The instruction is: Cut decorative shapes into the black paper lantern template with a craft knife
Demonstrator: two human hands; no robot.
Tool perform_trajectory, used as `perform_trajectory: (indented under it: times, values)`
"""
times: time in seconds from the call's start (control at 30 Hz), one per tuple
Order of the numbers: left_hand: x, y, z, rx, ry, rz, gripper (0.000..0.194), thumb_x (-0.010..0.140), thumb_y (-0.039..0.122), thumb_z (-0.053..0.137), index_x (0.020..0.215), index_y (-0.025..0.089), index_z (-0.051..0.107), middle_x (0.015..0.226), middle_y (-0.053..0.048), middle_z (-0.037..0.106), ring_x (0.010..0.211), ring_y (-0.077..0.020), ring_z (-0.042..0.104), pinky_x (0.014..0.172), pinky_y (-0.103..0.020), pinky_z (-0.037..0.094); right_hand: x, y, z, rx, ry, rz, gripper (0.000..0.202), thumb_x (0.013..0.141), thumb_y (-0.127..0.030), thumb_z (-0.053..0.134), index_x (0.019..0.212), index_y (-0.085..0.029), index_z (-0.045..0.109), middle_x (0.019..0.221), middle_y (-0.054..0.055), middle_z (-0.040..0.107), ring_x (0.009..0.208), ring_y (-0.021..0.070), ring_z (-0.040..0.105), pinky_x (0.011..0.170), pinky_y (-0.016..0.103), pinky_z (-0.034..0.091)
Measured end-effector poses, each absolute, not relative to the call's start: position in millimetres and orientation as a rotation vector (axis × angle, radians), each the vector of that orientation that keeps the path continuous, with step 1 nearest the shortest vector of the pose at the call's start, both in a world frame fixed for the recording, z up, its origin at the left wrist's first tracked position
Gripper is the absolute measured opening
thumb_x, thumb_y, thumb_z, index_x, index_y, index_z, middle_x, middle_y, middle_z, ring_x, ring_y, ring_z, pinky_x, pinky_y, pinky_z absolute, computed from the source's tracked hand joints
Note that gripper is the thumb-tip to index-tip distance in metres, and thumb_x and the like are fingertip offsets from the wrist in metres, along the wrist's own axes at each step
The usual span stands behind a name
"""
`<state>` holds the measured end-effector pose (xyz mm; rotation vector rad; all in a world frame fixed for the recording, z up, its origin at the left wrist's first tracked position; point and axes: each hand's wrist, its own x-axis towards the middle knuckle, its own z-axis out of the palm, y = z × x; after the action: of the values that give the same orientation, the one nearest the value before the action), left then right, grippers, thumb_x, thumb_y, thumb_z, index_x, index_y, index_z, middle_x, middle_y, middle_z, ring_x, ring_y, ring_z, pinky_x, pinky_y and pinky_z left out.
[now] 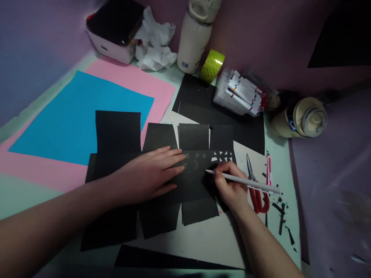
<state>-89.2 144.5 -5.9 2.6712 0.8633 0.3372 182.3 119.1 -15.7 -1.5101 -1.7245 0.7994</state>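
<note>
A black paper box template (162,195) with several flaps lies flat before me. My left hand (153,172) rests on it, palm down and fingers stretched out. My right hand (232,187) is closed around a slim white pencil-like stick (249,181), its pointed tip at the black paper. Left of the tip, small stars and a crescent moon (196,165) are drawn in pale lines. Above my right hand, triangular holes (222,156) are cut through the paper. Red-handled scissors (257,193) lie beside my right hand, partly behind the white stick.
Blue paper (78,116) and pink paper (29,173) lie at the left. Tissues (156,42), a white bottle (194,42), yellow-green tape (213,65) and a marker case (237,92) stand behind. At the right are a pink cutter (269,170), black scraps (281,219) and a lidded cup (301,119).
</note>
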Motion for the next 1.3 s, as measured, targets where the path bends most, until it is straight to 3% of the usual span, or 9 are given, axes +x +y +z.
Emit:
perform_trajectory:
  times: [1.3]
  values:
    - [-91.9, 145.1, -8.3, 2.666, 0.849, 0.379, 0.04, 0.093, 0.037, 0.056, 0.128, 0.018, 0.059, 0.145, -0.012, 0.051, 0.137, -0.0291, 0.045, 0.114, -0.049, 0.036, 173.9, 118.4, -13.0, -1.577, -1.712, 0.612, 0.01, 0.084, -0.024, 0.061, 0.074, -0.021, 0.061, 0.062, -0.002, 0.062, 0.057, 0.0127, 0.058, 0.054, 0.025, 0.044]
